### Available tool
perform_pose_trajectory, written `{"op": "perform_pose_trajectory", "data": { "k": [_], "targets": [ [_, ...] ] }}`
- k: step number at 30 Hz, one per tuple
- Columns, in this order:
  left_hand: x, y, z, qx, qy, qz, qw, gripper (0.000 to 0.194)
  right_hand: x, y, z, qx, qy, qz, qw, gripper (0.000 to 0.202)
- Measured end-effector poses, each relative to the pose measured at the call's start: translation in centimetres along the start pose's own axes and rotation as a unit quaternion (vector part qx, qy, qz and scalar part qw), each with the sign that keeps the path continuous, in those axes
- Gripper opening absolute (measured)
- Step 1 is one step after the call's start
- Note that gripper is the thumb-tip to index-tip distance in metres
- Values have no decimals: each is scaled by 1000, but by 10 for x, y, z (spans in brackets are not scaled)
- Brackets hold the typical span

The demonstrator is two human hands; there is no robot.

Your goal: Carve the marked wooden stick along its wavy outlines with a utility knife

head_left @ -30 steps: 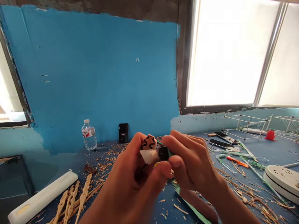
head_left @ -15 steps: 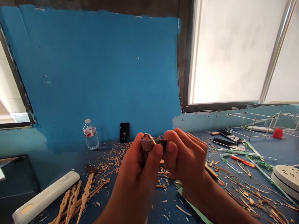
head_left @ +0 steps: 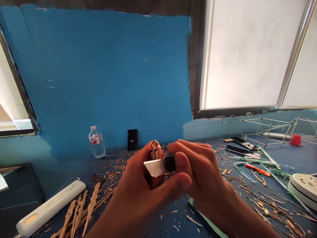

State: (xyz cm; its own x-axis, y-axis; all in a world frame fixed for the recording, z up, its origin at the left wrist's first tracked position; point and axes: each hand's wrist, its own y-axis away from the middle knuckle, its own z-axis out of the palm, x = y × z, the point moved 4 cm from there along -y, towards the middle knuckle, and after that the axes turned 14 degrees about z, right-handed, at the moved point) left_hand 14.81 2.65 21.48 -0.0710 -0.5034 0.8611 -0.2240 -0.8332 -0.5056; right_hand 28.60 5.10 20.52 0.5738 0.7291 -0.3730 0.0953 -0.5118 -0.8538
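A piece of wood (head_left: 155,150) with dark wavy lines drawn on it stands up between the fingers of my left hand (head_left: 141,181), which is closed around it. My left thumb is stretched toward the right hand. My right hand (head_left: 198,165) grips a craft knife (head_left: 157,167) by its black part, with the wide silver blade pointing left. The blade lies just in front of the wood, below its marked top. The lower part of the wood is hidden by my left hand and the blade.
Carved wooden sticks (head_left: 91,205) and a white bar (head_left: 52,208) lie at left. A bottle (head_left: 97,143) and black phone (head_left: 132,139) stand by the wall. Shavings (head_left: 279,211), an orange cutter (head_left: 257,169), a white round device (head_left: 303,191) and a stick frame (head_left: 271,132) are at right.
The blade has come down and toward the front of the wood, showing more of its flat side. My left thumb has moved off the blade to the right. More of the marked wood shows.
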Motion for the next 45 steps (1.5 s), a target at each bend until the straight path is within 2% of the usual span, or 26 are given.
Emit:
{"op": "perform_pose_trajectory", "data": {
  "k": [5,9,12,14,20,26,31,34,36,38,40,43,45],
  "targets": [
    [1,4,2,-1,-25,20,999,24,-6,0,-6,-29,12,-2,1000,37],
    [-3,4,-1,-10,-37,44,998,27,-5,0,-6,-36,16,-2,999,38],
    [-12,-2,-5,-48,-61,67,995,35,-4,1,-3,2,36,13,999,38],
    [-19,-6,-7,-69,-41,79,994,38,-4,2,0,31,50,19,998,37],
    [-28,-10,-6,-51,14,33,998,40,-6,3,6,103,116,10,988,36],
    [-31,-13,1,-41,87,14,995,42,-2,4,10,120,156,12,980,37],
    [-33,-15,2,-14,38,19,999,40,0,1,14,181,210,12,961,37],
    [-34,-11,6,-23,1,14,1000,45,10,-6,4,219,187,37,957,37],
    [-35,-7,8,-37,-10,5,999,45,24,-14,-5,182,105,77,975,40],
    [-34,-4,10,-59,18,-1,998,38,38,-19,-12,89,-8,128,988,43],
    [-31,-2,10,-67,66,2,996,30,46,-21,-17,-7,-98,153,983,43],
    [-25,0,6,-64,64,10,996,28,39,-16,-20,-122,-151,117,974,45],
    [-21,0,3,-61,12,22,998,37,28,-12,-19,-141,-132,60,979,44]
  ]
}}
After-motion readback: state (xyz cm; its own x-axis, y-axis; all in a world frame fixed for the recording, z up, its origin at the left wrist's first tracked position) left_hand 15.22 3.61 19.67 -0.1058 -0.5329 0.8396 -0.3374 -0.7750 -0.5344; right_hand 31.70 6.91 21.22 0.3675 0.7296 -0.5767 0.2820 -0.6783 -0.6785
